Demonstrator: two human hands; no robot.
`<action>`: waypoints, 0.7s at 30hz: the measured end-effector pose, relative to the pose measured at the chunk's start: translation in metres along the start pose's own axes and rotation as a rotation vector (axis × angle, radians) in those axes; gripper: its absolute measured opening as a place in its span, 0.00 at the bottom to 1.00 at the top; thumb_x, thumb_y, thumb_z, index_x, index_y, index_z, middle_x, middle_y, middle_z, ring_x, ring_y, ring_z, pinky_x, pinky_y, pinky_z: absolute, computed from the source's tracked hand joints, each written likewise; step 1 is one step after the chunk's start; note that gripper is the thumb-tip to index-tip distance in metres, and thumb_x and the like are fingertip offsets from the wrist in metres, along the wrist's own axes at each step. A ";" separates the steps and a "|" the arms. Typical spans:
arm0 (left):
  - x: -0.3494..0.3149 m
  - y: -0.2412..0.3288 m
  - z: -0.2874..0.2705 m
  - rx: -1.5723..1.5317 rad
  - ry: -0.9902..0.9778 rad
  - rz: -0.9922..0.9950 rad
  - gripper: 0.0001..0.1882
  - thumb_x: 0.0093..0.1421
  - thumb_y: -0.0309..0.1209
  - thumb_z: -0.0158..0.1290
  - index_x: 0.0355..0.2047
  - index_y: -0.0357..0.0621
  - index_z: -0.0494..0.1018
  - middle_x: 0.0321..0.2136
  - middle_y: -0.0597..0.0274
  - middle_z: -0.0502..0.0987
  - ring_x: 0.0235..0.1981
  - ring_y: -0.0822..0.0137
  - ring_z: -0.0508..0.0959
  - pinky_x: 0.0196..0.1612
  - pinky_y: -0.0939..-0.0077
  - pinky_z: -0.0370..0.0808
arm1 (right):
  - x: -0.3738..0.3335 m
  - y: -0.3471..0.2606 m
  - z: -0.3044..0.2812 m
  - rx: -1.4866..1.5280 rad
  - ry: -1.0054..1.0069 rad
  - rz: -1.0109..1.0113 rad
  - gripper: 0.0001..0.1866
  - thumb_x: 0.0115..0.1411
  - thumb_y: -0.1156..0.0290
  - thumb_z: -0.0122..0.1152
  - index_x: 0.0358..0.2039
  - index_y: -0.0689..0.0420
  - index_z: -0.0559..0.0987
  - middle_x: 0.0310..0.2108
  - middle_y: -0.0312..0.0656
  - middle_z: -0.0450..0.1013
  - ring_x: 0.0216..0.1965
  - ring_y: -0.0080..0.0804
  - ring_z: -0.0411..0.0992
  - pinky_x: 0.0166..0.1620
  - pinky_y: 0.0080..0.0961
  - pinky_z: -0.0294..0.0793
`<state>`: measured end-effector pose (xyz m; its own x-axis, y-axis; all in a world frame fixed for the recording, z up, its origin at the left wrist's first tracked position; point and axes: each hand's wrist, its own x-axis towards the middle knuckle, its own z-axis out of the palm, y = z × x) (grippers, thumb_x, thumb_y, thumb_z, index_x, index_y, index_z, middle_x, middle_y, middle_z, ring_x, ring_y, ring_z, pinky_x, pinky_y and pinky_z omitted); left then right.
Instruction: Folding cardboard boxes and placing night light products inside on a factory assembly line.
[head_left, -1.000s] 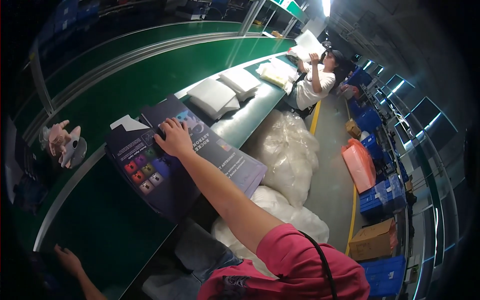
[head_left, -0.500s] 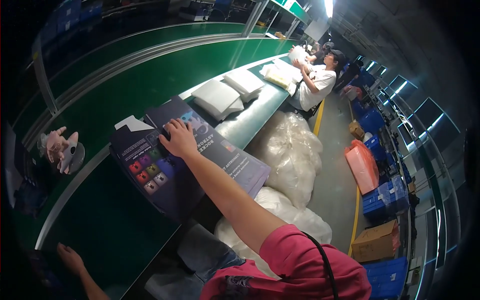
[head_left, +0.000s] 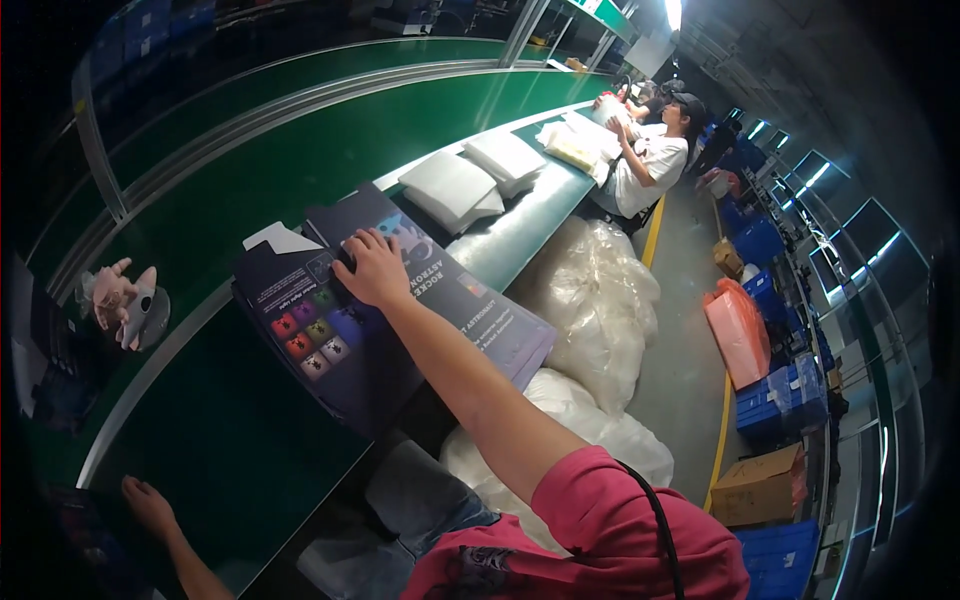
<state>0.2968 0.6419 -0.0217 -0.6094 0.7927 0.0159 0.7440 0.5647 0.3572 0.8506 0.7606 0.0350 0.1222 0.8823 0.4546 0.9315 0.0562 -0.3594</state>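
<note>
My right hand [head_left: 378,268] lies on top of a stack of flattened dark purple cartons [head_left: 490,315], fingers spread over the printed face. The neighbouring panel [head_left: 300,300] bears a grid of small coloured pictures, and a white flap [head_left: 282,240] sticks out at the far edge. At the lower left, my left hand [head_left: 150,508] rests low over the green worktop [head_left: 215,430] with its fingers extended, holding nothing. A dark printed box [head_left: 85,530] is just left of it, partly lost in shadow.
A pink and grey figure [head_left: 125,303] stands on the green conveyor [head_left: 300,150]. White foam pouches [head_left: 450,190] lie beyond the cartons. Bulging clear bags [head_left: 595,300] sit below the bench's right edge. A co-worker [head_left: 650,165] works farther along; blue bins [head_left: 780,400] line the aisle.
The whole view has shifted slightly, so the bench and cartons appear a little farther right. My right hand stays on the cartons; my left hand remains at the lower left.
</note>
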 end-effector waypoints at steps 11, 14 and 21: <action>0.007 -0.008 0.005 0.012 0.022 0.014 0.19 0.68 0.31 0.35 0.58 0.45 0.59 0.56 0.53 0.63 0.55 0.57 0.67 0.56 0.64 0.66 | 0.001 -0.001 -0.001 0.003 -0.047 0.021 0.25 0.55 0.52 0.54 0.47 0.57 0.74 0.55 0.46 0.65 0.62 0.41 0.55 0.63 0.47 0.47; 0.007 -0.007 0.004 -0.007 0.062 0.032 0.17 0.67 0.28 0.33 0.54 0.45 0.62 0.57 0.53 0.61 0.53 0.59 0.68 0.55 0.65 0.65 | 0.001 -0.001 -0.001 0.000 -0.058 0.026 0.25 0.56 0.52 0.53 0.47 0.57 0.74 0.56 0.46 0.64 0.62 0.41 0.55 0.63 0.47 0.47; -0.002 0.018 -0.006 0.154 -0.089 0.015 0.19 0.68 0.31 0.33 0.58 0.45 0.62 0.60 0.56 0.59 0.56 0.60 0.66 0.58 0.64 0.65 | 0.001 0.003 0.002 -0.006 -0.039 0.028 0.24 0.55 0.53 0.54 0.46 0.57 0.75 0.55 0.46 0.65 0.62 0.39 0.55 0.63 0.43 0.48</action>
<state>0.3099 0.6497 -0.0100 -0.5767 0.8144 -0.0647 0.7900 0.5761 0.2100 0.8533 0.7621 0.0327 0.1353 0.9008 0.4126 0.9301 0.0281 -0.3664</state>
